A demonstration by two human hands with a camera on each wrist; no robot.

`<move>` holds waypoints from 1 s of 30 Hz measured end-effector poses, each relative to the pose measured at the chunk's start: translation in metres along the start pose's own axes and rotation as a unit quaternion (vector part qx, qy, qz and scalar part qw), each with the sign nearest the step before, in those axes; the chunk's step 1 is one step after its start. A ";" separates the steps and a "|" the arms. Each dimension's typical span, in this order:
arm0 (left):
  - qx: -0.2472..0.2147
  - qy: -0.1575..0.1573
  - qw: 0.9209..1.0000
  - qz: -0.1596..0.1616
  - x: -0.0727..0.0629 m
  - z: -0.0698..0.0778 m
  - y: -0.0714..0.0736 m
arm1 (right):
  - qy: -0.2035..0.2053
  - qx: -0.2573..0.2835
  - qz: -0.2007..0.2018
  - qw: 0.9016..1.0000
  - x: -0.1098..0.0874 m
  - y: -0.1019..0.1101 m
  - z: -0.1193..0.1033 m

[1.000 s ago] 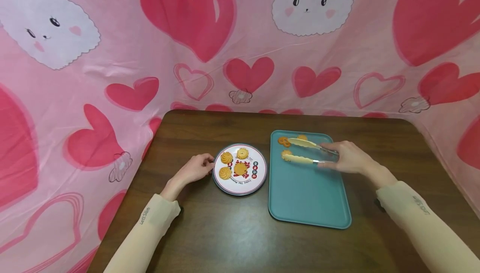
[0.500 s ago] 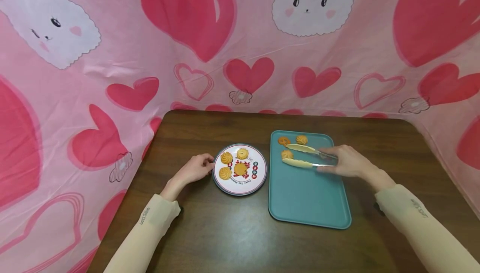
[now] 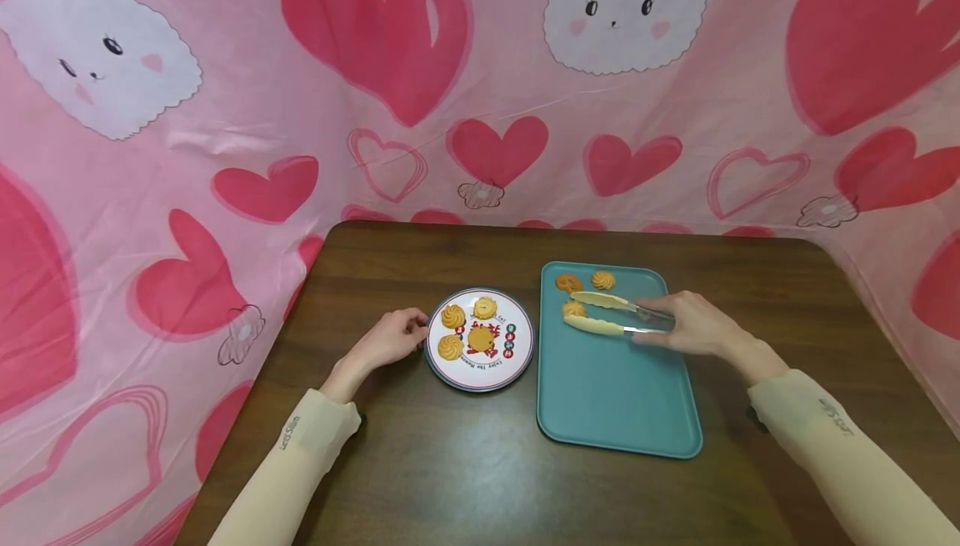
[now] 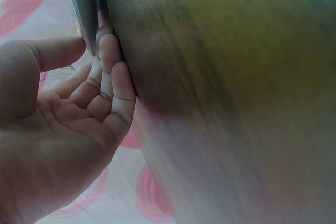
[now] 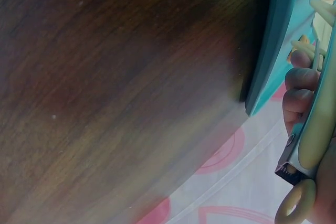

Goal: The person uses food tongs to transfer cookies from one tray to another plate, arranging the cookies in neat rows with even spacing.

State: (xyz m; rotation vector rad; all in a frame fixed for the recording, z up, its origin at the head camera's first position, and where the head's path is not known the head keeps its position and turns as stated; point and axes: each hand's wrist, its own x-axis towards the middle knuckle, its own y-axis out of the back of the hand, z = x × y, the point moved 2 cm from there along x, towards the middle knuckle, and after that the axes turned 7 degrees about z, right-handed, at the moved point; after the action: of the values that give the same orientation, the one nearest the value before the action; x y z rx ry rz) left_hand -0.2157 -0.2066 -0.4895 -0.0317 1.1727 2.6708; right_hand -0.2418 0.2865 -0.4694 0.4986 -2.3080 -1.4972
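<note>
My left hand [image 3: 392, 335] pinches the left rim of a round white plate [image 3: 491, 373], thumb above and fingers below in the left wrist view. Several golden cookies, among them a swirled cookie [image 3: 451, 347], lie on the plate. My right hand [image 3: 693, 323] grips a pair of tongs [image 3: 651, 318] with cream tips and metal arms. The tongs hang over a teal tray [image 3: 618, 404], tips apart on either side of a piped cookie [image 3: 573, 309]; whether they touch it I cannot tell. Behind them on the tray are a pretzel-shaped cookie [image 3: 568, 283] and another swirled cookie [image 3: 603, 279].
Plate and tray stand side by side on a dark wooden table [image 3: 442, 463], a narrow gap between them. A pink cloth [image 3: 637, 104] with hearts and white animal faces hangs behind the table and at its sides.
The right hand has shifted the tongs slightly toward the table's front, so their tips now flank the piped cookie. The swirled cookie behind shows fully. My left hand stays at the plate.
</note>
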 end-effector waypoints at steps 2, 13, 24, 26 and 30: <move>0.000 0.002 1.000 0.000 0.000 0.000 0.000 | -0.002 0.003 -0.002 1.000 0.000 0.000 0.000; 0.002 -0.003 1.000 0.003 0.001 -0.002 -0.002 | 0.001 0.007 -0.001 1.000 -0.001 -0.001 0.000; 0.003 -0.004 1.000 0.005 0.001 -0.004 -0.003 | 0.007 0.004 0.004 1.000 0.000 -0.003 0.001; 0.004 -0.005 1.000 0.005 0.001 -0.004 -0.003 | 0.007 0.003 0.004 1.000 0.000 -0.003 0.000; 0.003 -0.004 1.000 0.005 0.001 -0.004 -0.003 | 0.008 0.004 0.005 1.000 0.000 -0.002 -0.001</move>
State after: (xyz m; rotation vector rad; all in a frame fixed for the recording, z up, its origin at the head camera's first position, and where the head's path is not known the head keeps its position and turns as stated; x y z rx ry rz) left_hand -0.2167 -0.2076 -0.4946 -0.0141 1.1812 2.6737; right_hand -0.2412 0.2851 -0.4710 0.4992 -2.3028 -1.4750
